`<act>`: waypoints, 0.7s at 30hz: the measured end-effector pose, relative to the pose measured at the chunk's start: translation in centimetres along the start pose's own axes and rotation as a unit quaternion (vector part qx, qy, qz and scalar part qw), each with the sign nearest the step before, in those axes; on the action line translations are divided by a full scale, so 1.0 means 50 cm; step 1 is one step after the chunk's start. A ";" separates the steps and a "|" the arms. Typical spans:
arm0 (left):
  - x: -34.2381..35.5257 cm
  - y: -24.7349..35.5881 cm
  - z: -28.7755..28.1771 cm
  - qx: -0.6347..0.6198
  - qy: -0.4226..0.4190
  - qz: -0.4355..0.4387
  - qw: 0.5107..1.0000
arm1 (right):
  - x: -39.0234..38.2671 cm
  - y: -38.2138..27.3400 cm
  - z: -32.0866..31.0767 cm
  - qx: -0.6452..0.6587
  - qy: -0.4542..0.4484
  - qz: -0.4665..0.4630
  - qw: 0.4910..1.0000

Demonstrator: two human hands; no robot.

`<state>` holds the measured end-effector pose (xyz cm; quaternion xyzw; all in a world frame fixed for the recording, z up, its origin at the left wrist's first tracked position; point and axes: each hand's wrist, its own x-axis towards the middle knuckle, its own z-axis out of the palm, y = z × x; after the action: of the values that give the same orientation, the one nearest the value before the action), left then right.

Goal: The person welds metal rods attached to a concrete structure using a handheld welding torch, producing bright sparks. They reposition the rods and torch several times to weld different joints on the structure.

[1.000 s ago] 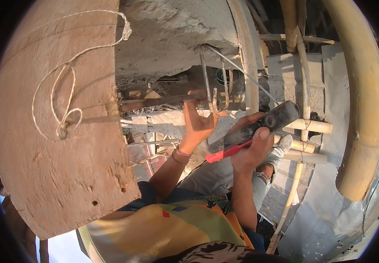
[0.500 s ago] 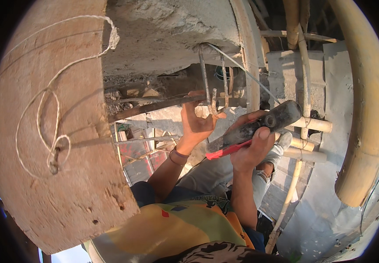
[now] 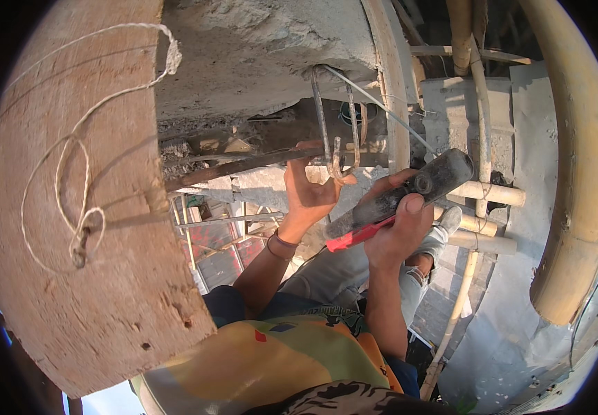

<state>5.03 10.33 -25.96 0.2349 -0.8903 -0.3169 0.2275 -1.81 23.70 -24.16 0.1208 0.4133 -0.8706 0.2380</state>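
Note:
My right hand (image 3: pixel 401 238) is closed round a thick dark grey tool (image 3: pixel 437 181) with a red part (image 3: pixel 361 237) along its lower side. A round cap sits on the tool's grey body, and its other end points toward my left hand. My left hand (image 3: pixel 309 197) is raised to a bent steel rod (image 3: pixel 337 164) that hangs from the concrete in a hook. Its thumb lies at the foot of the hook, while the fingers curl up by a dark flat bar (image 3: pixel 236 166); the fingers are partly hidden.
Rough concrete (image 3: pixel 264 55) overhangs in front. At left, a wide plywood board (image 3: pixel 70 207) carries a looped string (image 3: pixel 81 128). Bamboo poles (image 3: pixel 568 207) and crossing sticks (image 3: pixel 489 194) stand at right, beside grey sheet metal (image 3: pixel 499 304). A thin wire (image 3: pixel 382 107) slants down toward the tool.
The tool in my right hand has shifted slightly upward. The view has moved a little, so the plywood board sits slightly farther left. My left hand stays at the bent rod.

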 end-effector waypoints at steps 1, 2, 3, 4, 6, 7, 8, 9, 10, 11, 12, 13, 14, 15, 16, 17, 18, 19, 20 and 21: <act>-0.001 -0.001 0.000 -0.001 0.003 -0.001 1.000 | 0.000 0.001 -0.001 -0.006 0.000 0.003 1.000; -0.002 -0.002 0.000 -0.002 0.002 -0.005 1.000 | 0.001 0.002 -0.002 0.005 0.002 0.000 1.000; -0.003 -0.003 0.001 -0.003 0.002 -0.011 1.000 | 0.002 0.005 -0.002 0.015 0.004 0.000 1.000; -0.004 -0.004 0.001 -0.004 0.003 -0.016 1.000 | 0.003 0.008 -0.003 0.020 0.008 0.004 1.000; -0.005 -0.005 0.002 -0.005 0.003 -0.017 1.000 | 0.007 0.015 -0.005 -0.012 0.019 -0.020 1.000; -0.005 -0.005 0.001 -0.005 0.003 -0.018 1.000 | 0.007 0.017 -0.006 -0.029 0.025 -0.030 0.999; -0.005 -0.005 0.001 -0.004 0.001 -0.017 1.000 | 0.007 0.017 -0.008 -0.024 0.020 -0.024 0.999; -0.004 -0.006 0.001 -0.003 -0.001 -0.016 1.000 | 0.006 0.017 -0.009 -0.019 0.014 -0.019 1.000; -0.004 -0.006 0.001 -0.002 -0.001 -0.014 1.000 | 0.005 0.016 -0.009 -0.014 0.008 -0.014 1.000; -0.003 -0.006 0.000 0.000 -0.004 -0.012 1.000 | 0.005 0.016 -0.008 -0.011 0.010 -0.016 1.000; -0.003 -0.006 0.000 0.002 -0.007 -0.011 1.000 | 0.004 0.015 -0.006 -0.007 0.013 -0.018 1.000; -0.002 -0.006 -0.001 0.004 -0.010 -0.009 1.000 | 0.004 0.015 -0.003 -0.005 0.017 -0.014 1.000; -0.002 -0.005 -0.001 0.004 -0.007 -0.010 1.000 | 0.002 0.013 -0.002 0.010 0.012 -0.013 1.000; -0.002 -0.005 -0.001 0.003 -0.003 -0.010 1.000 | 0.001 0.010 -0.001 0.024 0.009 -0.006 1.000; -0.002 -0.004 -0.001 0.002 0.001 -0.010 1.000 | 0.000 0.008 -0.001 0.042 0.004 0.002 0.999; -0.001 -0.004 -0.001 0.006 -0.003 -0.007 1.000 | 0.001 0.008 0.000 0.039 0.004 0.000 0.999; -0.001 -0.003 -0.001 0.010 -0.006 -0.005 1.000 | 0.002 0.007 0.001 0.039 0.003 -0.001 0.999; 0.000 -0.003 -0.001 0.015 -0.010 -0.003 1.000 | 0.003 0.007 0.002 0.042 0.002 -0.002 0.999; 0.000 -0.003 -0.001 0.014 -0.005 0.001 1.000 | 0.005 0.007 0.002 0.025 0.001 -0.006 1.000; 0.000 -0.002 -0.001 0.013 -0.001 0.005 1.000 | 0.006 0.007 0.002 0.010 0.000 -0.010 1.000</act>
<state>5.08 10.24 -26.01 0.2334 -0.8957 -0.3041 0.2253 -1.89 23.31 -24.46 0.1194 0.4059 -0.8770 0.2278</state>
